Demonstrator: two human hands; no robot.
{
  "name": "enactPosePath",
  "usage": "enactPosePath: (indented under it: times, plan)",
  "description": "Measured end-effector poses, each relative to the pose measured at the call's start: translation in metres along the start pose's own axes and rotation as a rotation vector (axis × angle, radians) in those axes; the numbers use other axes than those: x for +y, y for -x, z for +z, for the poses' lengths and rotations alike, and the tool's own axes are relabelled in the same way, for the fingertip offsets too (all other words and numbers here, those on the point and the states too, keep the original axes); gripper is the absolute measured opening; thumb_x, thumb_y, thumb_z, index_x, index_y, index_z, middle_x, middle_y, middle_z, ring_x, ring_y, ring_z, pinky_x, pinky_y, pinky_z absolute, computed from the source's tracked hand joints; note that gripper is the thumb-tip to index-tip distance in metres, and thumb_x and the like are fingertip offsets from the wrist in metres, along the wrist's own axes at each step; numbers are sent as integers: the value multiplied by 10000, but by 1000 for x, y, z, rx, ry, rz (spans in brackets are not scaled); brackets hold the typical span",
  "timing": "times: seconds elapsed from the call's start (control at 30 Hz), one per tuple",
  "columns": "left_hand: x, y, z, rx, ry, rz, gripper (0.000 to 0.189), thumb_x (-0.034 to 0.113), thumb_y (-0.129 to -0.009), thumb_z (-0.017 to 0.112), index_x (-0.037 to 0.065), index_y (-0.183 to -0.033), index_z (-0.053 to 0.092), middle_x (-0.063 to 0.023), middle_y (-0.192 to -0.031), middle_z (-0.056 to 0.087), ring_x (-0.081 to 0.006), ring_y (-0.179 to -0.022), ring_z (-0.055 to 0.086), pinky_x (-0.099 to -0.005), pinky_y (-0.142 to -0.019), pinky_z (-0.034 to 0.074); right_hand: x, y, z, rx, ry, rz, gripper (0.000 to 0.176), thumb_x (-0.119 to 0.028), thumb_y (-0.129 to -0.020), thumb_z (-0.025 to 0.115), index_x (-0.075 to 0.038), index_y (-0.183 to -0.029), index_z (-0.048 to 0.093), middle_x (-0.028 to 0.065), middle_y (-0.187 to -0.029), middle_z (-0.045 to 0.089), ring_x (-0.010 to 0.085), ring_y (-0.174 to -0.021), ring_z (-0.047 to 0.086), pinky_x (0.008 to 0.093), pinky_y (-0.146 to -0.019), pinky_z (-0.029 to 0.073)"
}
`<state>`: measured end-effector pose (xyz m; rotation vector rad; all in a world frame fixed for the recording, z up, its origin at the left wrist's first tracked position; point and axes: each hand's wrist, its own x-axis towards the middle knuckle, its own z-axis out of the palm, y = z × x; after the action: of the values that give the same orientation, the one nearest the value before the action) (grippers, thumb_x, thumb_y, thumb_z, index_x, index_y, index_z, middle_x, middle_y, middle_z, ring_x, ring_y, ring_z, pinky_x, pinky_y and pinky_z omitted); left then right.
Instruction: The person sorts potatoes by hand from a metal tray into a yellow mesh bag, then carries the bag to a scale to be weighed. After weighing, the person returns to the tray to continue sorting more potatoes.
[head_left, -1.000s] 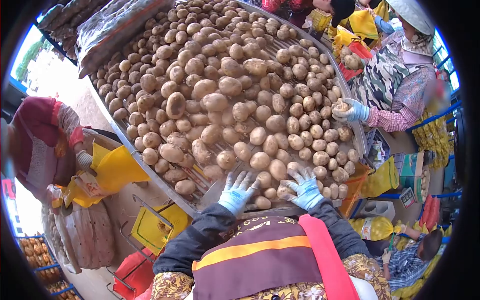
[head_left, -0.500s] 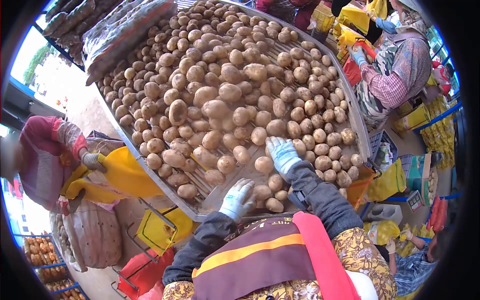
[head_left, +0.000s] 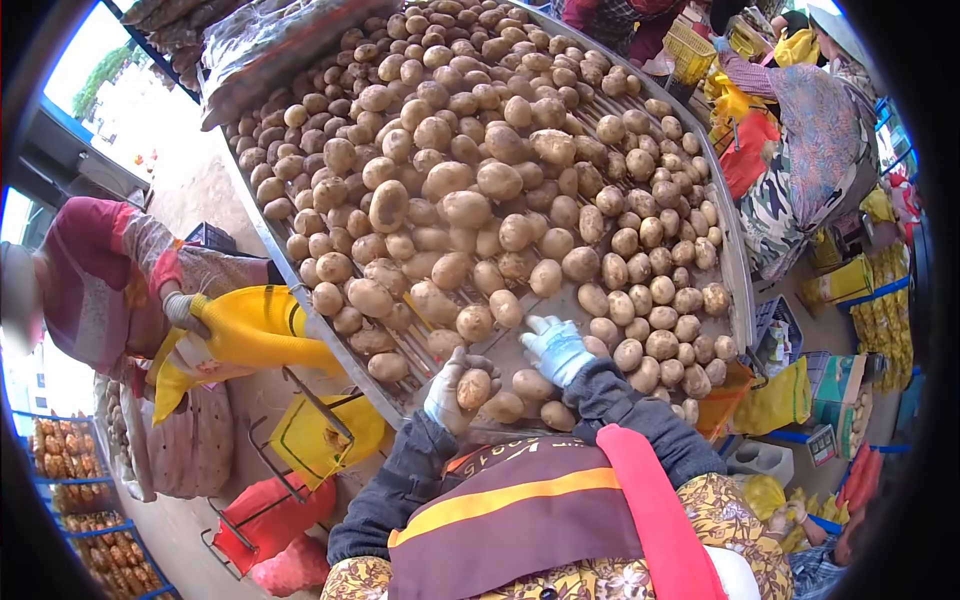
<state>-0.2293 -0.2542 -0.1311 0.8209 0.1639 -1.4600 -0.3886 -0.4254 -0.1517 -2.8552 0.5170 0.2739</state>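
The potato (head_left: 474, 388) sits in the palm of the left hand (head_left: 443, 395), at the near end of the sorting tray (head_left: 268, 262). The gloved fingers curl around it from both sides, cupping more than squeezing. Just beside it, the right hand (head_left: 553, 350) lies flat with its fingers spread over a bare patch of the tray, holding nothing, with loose potatoes touching it in front and to the right.

The hold looks loose (the glove may be slick with dust), so I judge the potato could roll out of the palm and drop over the near rim. The right forearm could also knock the few potatoes lying close to that edge.

The tray is a long metal chute with a slatted floor, and a heap of potatoes (head_left: 470, 180) covers most of it. On the left, a person's hand holds a yellow bag (head_left: 250, 325) open under the rim; a red bag (head_left: 265, 520) lies on the floor below. On the right, another person (head_left: 810, 150) stands at the tray among more yellow bags.
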Motion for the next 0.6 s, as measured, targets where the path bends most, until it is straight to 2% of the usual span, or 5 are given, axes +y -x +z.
enactPosePath:
  times: [0.1,0.2,0.4,0.47,0.6]
  plan:
    - [6,12,-11,32,-75,-97,497,454,-955,550,46,-1238,517,-111,-1065,616,-251,-938,641,-395,-840,555,2,-7,9,193,-1555,620,195,-200,-927,621,-62,-1065,610,84,-916,658,182,-781,635,318,-687,523]
    - [5,24,6,-180,-171,-251,631,533,-950,506,119,-1409,380,-147,-1332,511,-244,-988,635,-393,-810,554,-23,2,-30,273,-2030,433,284,-316,-970,575,-45,-1041,620,66,-873,654,149,-793,628,297,-676,539]
    - [14,30,19,-429,-103,-372,788,560,-886,576,226,-1507,224,-155,-1398,440,-258,-1047,599,-388,-807,551,-66,-10,-36,181,-1933,235,298,-262,-1011,502,-6,-1091,632,73,-1004,662,161,-907,620,302,-850,512]
    - [15,44,31,-423,-166,-283,759,651,-879,495,42,-1330,446,-163,-1098,595,-211,-935,626,-331,-813,549,-74,-7,-44,160,-1873,217,311,-273,-1016,491,-7,-1104,626,64,-1017,659,151,-924,613,292,-858,505]
    - [7,49,19,-253,-173,-303,771,671,-880,460,43,-1327,448,-150,-1185,582,-234,-1016,617,-364,-846,544,-91,-5,-51,-2,-1419,32,335,-296,-1024,470,-10,-1129,610,60,-1047,647,135,-958,604,283,-866,493]
